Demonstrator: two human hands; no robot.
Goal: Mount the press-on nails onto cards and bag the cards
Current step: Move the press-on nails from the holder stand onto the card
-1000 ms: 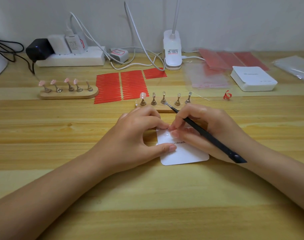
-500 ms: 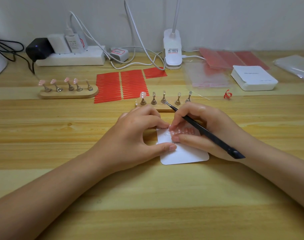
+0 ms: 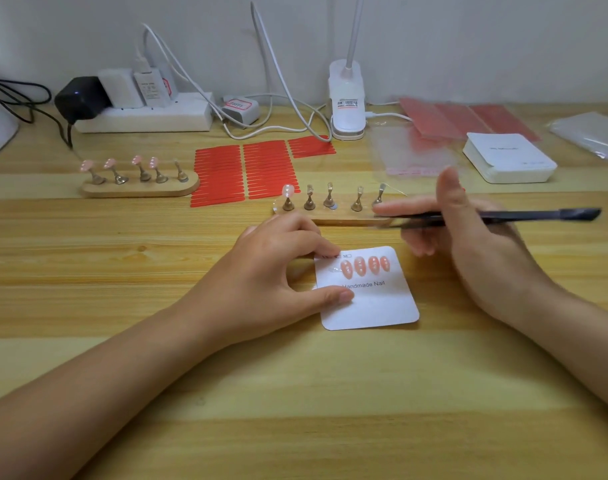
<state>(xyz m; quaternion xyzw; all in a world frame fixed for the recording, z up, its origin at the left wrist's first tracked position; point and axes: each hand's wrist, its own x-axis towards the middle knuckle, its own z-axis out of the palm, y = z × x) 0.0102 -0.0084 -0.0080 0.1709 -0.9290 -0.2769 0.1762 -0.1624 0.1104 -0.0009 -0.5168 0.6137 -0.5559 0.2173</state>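
Nearest the front edge of the worktop [image 3: 295, 427], a white card [image 3: 375, 306] printed "Handmade Nail" lies flat with four pink press-on nails [image 3: 364, 266] in a row along its far edge; a fifth place at the row's left end looks unfilled. The left hand [image 3: 278, 271] pins the card's left side, thumb and forefinger pressing on it. The right hand [image 3: 468, 237] hangs above the card's right, fingers loosely round a dark stick tool [image 3: 520, 215], blurred. Just beyond, the near wooden stand [image 3: 330, 216] carries one nail on its left peg; four pegs look bare. Toward the far left, a second stand [image 3: 139, 187] holds four nails. At the far right wait clear bags [image 3: 410, 157] and a card stack [image 3: 508, 157]: no card looks bagged yet.
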